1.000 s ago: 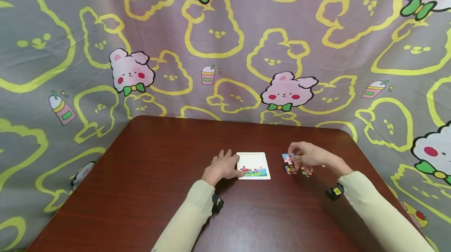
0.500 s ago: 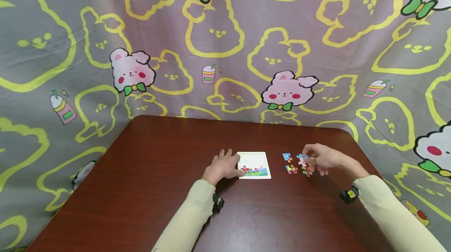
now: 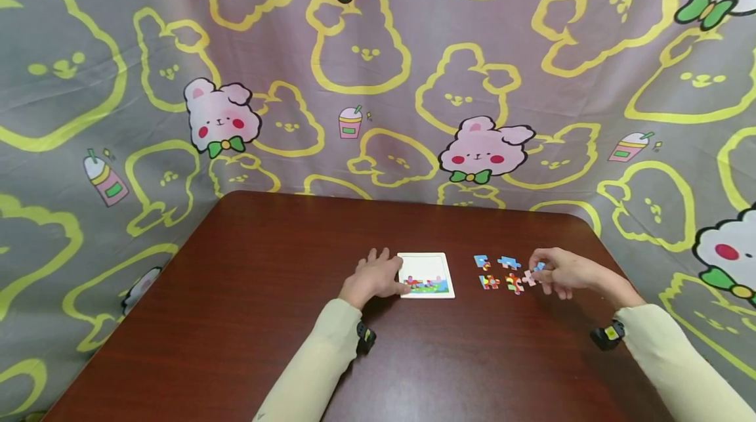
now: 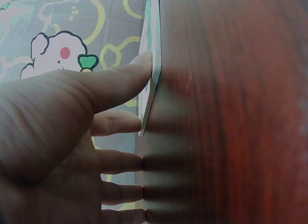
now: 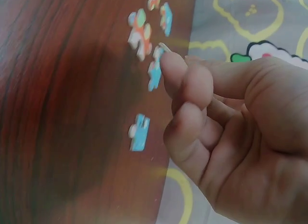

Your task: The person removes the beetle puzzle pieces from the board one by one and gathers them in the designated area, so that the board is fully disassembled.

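A square white puzzle tray [image 3: 424, 264], with a printed scene along its near part, lies mid-table. My left hand [image 3: 372, 279] rests at its left edge, fingers spread and fairly straight. In the left wrist view the thumb lies on the tray's border, an index fingertip touches its edge, and the other fingertips rest on the table. My right hand [image 3: 564, 271] pinches a pale pink puzzle piece [image 3: 528, 278] between thumb and index finger; in the right wrist view it is mostly hidden by the fingers. Beside that hand lies a blue puzzle piece [image 5: 139, 133].
Several puzzle pieces lie between the tray and my right hand: a blue-edged one [image 3: 482, 262], a blue one [image 3: 509, 262], and two orange-red ones, the left [image 3: 489, 282] and the right [image 3: 514, 283]. A patterned cloth [image 3: 366, 146] hangs behind the brown table [image 3: 283, 245].
My right hand has moved rightward with the pink piece, away from the other pieces, which now show uncovered. The left hand has stayed at the tray.
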`<state>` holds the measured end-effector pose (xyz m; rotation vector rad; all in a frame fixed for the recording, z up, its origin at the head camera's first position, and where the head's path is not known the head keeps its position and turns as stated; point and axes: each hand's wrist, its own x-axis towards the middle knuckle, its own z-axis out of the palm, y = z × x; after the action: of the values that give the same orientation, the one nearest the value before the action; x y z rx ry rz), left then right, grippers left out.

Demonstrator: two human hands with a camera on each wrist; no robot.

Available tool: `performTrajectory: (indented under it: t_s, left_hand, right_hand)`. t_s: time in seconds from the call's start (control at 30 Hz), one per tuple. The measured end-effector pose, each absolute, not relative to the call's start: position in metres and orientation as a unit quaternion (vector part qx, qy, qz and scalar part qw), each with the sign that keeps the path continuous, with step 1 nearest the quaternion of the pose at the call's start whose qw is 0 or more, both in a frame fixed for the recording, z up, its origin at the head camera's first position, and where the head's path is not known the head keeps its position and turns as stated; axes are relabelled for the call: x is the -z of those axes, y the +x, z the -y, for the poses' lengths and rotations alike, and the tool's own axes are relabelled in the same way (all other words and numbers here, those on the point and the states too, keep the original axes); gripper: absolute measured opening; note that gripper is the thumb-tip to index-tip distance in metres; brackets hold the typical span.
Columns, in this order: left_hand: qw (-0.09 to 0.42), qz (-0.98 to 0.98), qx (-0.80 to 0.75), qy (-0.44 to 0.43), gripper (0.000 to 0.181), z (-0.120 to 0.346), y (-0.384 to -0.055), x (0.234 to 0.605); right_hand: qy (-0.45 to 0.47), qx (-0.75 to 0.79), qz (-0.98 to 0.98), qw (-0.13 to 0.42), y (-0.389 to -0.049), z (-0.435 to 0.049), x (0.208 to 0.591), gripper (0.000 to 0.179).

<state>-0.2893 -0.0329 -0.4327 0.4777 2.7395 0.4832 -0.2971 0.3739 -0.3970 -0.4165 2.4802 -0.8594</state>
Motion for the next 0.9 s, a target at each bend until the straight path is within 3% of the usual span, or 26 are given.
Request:
performTrajectory:
  t_s: [0.4, 0.9]
  left_hand:
    - [0.157, -0.960, -0.164, 0.166, 0.066, 0.032, -0.289, 0.432]
    - [0.155, -0.960, -0.165, 0.165, 0.066, 0.032, -0.289, 0.432]
  right_hand:
    - [-0.142, 0.319, -0.894, 0.282, -0.299, -0.399, 0.408, 0.018]
    - [-0.093, 0.297, -0.907, 0.284, -0.300, -0.405, 0.415, 0.023]
